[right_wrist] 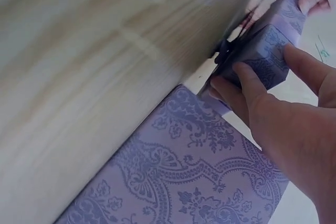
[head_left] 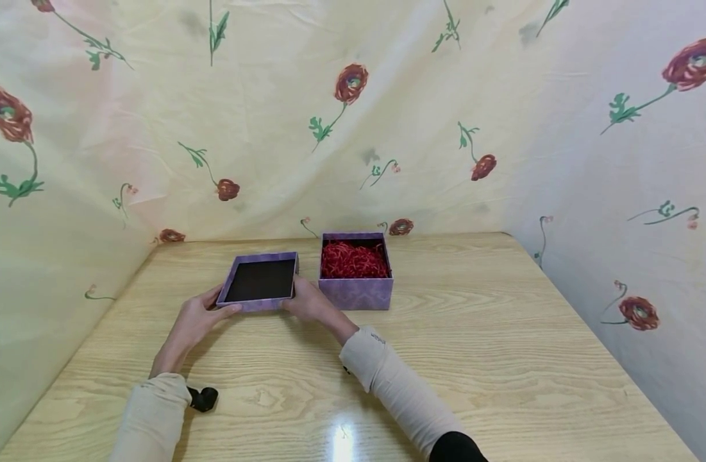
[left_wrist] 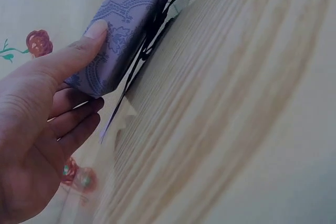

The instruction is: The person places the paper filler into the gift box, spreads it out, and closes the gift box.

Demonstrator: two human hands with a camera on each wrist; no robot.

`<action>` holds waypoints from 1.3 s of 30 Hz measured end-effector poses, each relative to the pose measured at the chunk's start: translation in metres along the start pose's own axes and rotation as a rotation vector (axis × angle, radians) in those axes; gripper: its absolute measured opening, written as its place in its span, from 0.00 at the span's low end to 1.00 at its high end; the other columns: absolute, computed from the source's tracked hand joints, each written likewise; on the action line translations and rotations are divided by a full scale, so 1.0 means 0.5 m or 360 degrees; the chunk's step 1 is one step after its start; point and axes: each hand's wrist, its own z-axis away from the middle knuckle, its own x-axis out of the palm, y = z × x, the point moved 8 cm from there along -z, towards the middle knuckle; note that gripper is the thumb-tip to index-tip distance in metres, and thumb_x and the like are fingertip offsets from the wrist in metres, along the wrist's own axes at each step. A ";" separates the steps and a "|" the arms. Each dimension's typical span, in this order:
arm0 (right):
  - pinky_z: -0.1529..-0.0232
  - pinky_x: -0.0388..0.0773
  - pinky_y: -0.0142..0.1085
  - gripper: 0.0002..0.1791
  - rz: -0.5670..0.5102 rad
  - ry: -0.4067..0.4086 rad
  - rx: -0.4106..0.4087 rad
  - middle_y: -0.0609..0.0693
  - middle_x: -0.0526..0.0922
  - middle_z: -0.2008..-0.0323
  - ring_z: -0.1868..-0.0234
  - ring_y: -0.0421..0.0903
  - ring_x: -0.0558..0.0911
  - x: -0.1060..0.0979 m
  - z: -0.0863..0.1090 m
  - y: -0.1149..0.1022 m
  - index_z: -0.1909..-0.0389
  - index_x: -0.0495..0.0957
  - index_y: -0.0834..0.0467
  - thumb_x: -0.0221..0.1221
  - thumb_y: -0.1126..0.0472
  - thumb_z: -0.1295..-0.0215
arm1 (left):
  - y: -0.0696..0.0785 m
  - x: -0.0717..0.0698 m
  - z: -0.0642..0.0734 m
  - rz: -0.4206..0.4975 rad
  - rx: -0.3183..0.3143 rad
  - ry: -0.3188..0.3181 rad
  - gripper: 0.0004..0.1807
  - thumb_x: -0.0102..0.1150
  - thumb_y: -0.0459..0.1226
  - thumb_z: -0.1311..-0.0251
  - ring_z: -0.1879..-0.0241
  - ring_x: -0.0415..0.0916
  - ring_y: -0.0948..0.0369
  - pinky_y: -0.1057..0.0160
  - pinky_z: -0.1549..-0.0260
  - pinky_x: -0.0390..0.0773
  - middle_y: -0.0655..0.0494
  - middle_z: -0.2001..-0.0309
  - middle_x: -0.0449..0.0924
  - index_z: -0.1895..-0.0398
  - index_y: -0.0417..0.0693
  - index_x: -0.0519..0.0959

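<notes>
A purple patterned box lid lies inside-up between both hands, its dark inner face showing in the head view. My left hand grips its left front corner. In the left wrist view the thumb presses on the lid's side, with the other fingers curled beneath. At the right front corner my right hand holds the lid, its thumb and fingers around the edge in the right wrist view. Dark ribbon shows along the lid's underside. Just right of the right hand stands the matching purple box, filled with red shredded paper.
The wooden table runs back to a flower-printed cloth that hangs behind and on both sides. Close to the right hand, the box's patterned wall fills the lower part of the right wrist view.
</notes>
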 end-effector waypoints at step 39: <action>0.47 0.80 0.40 0.35 0.0095 0.0154 -0.0132 0.61 0.83 0.41 0.44 0.50 0.83 -0.104 0.037 -0.080 0.25 0.65 0.62 0.65 0.67 0.30 | 0.094 -0.043 0.006 0.0171 0.0080 0.0226 0.44 0.72 0.50 0.36 0.31 0.68 0.45 0.73 0.47 0.73 0.44 0.34 0.74 0.22 0.44 0.65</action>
